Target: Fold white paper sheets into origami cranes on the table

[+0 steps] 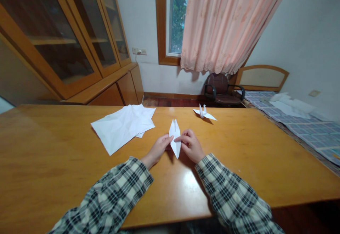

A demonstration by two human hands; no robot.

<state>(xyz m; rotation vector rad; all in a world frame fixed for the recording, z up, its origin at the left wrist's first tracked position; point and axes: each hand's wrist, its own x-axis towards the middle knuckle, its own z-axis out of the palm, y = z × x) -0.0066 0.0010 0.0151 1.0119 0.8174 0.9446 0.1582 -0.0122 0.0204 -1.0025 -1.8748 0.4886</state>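
Note:
Between my two hands is a piece of folded white paper (175,129), a narrow diamond with a split upper end, held just above the table. My left hand (158,148) pinches its left edge, thumb on the front face and the other fingers mostly hidden behind. On the right edge my right hand (191,145) grips it, index finger laid across the middle of the paper and the remaining fingers curled. A finished white paper crane (204,113) stands farther back to the right. Creased white paper sheets (120,129) lie in an overlapping pile to the left.
The wooden table (58,177) spans the view, its far edge just behind the crane and the sheets. Beyond it are a glass-doored cabinet (106,60), a pink curtain (223,24), a brown office chair (220,87) and a bed (300,124) on the right.

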